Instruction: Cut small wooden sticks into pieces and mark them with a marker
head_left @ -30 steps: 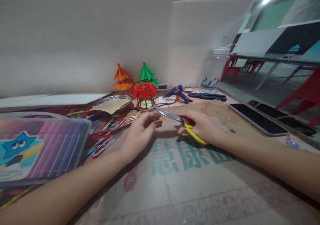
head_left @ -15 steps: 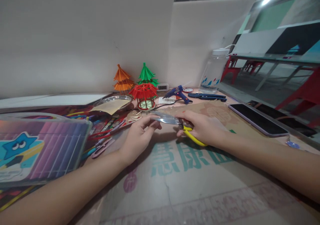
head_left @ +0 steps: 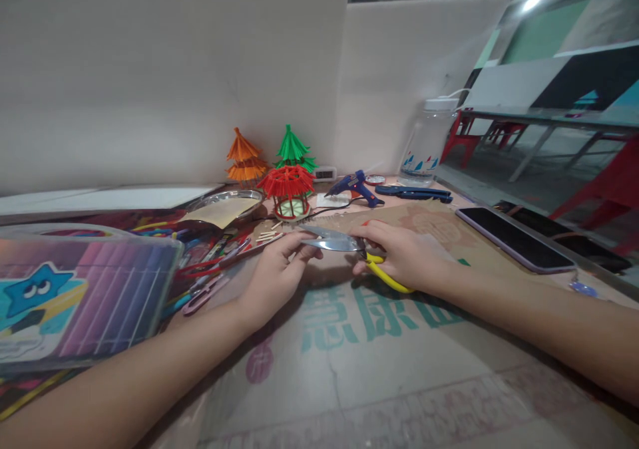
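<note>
My right hand (head_left: pixel 399 253) is closed round the yellow handles of the scissors (head_left: pixel 337 241), whose blades stand slightly apart and point left. At the blade tips, my left hand (head_left: pixel 282 269) has its thumb and fingers pinched together; whatever lies between them is too small to make out. Just beyond the hands sits a red-roofed model house (head_left: pixel 287 184), with an orange one (head_left: pixel 243 157) and a green one (head_left: pixel 292 146) behind it. Short pale sticks (head_left: pixel 267 236) lie near my left fingers.
A marker case (head_left: pixel 114 296) fills the left side, beside a metal tray (head_left: pixel 229 203) and scattered pens. Behind my right hand are a blue glue gun (head_left: pixel 357 186), dark-blue pliers (head_left: pixel 414 193) and a bottle (head_left: pixel 429 143). A phone (head_left: pixel 514 239) lies at the right.
The scissor blades have opened slightly wider. Both hands are in nearly the same place.
</note>
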`<state>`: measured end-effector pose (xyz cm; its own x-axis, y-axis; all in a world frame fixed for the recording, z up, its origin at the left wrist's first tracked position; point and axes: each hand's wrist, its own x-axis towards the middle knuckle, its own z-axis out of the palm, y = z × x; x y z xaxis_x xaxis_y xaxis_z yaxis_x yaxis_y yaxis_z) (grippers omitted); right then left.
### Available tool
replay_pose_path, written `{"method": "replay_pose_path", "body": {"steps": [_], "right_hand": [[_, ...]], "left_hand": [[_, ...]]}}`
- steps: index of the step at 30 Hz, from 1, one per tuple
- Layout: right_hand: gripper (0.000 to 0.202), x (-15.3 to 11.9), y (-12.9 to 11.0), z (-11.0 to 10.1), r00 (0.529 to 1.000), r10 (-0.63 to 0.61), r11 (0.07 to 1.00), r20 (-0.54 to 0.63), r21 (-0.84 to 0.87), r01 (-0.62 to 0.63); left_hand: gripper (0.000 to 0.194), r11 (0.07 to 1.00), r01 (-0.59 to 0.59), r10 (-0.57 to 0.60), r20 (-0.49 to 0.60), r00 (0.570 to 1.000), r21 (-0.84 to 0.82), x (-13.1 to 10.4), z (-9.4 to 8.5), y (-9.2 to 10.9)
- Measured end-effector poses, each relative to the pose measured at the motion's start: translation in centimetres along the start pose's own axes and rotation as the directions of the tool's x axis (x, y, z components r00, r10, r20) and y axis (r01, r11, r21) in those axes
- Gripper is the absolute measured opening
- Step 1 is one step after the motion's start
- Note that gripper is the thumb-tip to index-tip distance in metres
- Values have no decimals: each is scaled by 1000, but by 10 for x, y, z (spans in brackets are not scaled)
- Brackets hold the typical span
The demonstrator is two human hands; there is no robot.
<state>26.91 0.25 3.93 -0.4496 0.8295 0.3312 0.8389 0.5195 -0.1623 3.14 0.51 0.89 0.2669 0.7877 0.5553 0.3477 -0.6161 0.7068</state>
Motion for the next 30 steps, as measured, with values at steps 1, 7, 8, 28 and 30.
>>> {"method": "replay_pose_path", "body": {"steps": [1, 7, 8, 28, 30], "right_hand": [[46, 0, 0, 0, 1000, 4, 1000, 1, -5, -4], [45, 1, -1, -2, 999, 4, 999, 34, -36, -2], [45, 1, -1, -2, 999, 4, 999, 35, -44, -2], [36, 12, 27, 15, 989, 50, 973, -140, 229, -16], [31, 10, 23, 12, 992, 58, 970, -114, 240, -29]], "left_hand": [[19, 1000, 0, 0, -2, 1000, 2, 0, 0, 0], [20, 1000, -5, 5, 9, 1000, 14, 1, -1, 1], [20, 1000, -5, 5, 12, 1000, 16, 1, -1, 0], [27, 653, -167, -45, 258, 965, 739, 42, -69, -34], [28, 644, -175, -48, 267, 963, 745, 41, -64, -34]]}}
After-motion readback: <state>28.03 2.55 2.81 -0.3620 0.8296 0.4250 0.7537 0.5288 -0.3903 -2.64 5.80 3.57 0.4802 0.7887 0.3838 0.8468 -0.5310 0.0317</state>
